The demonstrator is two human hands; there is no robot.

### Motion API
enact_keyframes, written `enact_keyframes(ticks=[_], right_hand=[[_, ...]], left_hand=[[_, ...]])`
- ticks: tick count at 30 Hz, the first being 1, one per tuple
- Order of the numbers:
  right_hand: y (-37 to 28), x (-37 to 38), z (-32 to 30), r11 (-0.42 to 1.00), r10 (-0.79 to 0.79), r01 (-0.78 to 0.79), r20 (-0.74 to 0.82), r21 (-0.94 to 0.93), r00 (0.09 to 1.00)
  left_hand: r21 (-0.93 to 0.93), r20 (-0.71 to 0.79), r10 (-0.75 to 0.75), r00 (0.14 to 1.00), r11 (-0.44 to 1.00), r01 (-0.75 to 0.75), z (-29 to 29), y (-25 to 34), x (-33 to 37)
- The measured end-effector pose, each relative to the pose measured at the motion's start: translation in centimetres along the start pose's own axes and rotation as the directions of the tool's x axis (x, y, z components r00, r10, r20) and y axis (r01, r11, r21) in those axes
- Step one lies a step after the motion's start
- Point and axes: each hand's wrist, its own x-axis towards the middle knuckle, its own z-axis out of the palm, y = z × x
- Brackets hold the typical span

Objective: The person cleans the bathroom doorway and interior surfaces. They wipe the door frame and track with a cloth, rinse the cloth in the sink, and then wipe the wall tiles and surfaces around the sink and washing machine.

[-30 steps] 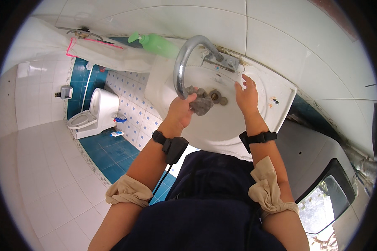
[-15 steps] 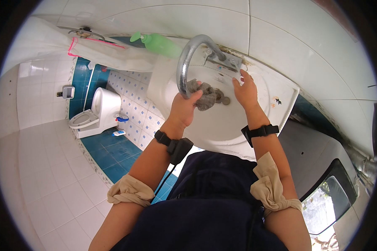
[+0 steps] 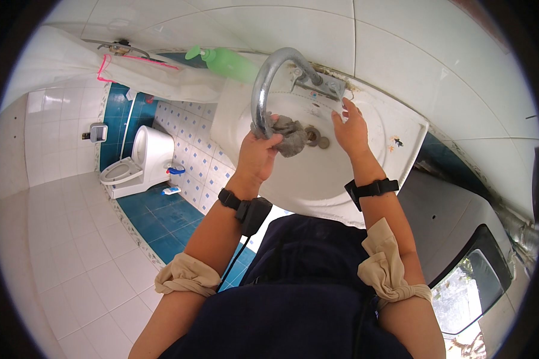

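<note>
My left hand (image 3: 259,151) grips a grey scrubbing pad (image 3: 290,136) and presses it against the spout end of the curved chrome tap (image 3: 268,78) over a white washbasin (image 3: 395,128). My right hand (image 3: 351,128) rests flat in the basin near the tap's base (image 3: 317,84), fingers spread, holding nothing. The drain (image 3: 313,136) shows between the two hands. Both wrists wear black bands.
A green soap bottle (image 3: 227,61) lies on the ledge left of the tap. A white toilet (image 3: 139,158) stands at the left on blue and white tiles. A grey appliance with a dark window (image 3: 470,272) stands at the right. White tiled wall behind.
My left hand has lifted the pad from near the drain up to the tap's spout. My right hand has stayed by the tap's base.
</note>
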Motion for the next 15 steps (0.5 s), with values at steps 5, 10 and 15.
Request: enact_keyframes(ticks=[5,10,15], right_hand=[[0.3,0.0,-0.1,1.0,0.001,-0.001,0.01,-0.013,1.0],[0.4,0.0,-0.1,1.0,-0.004,0.004,0.01,0.008,1.0],[0.9,-0.1,-0.5,0.99,-0.116,0.108,-0.081,-0.093,0.99]], left_hand=[[-0.006,0.023,-0.021,1.0,1.0,0.022,0.5,-0.5,-0.2],[0.194,-0.016,0.054,0.998,0.98,-0.05,0.4,-0.6,-0.4],[0.289,-0.088,0.143,0.986,0.951,-0.112,0.5,0.9,-1.4]])
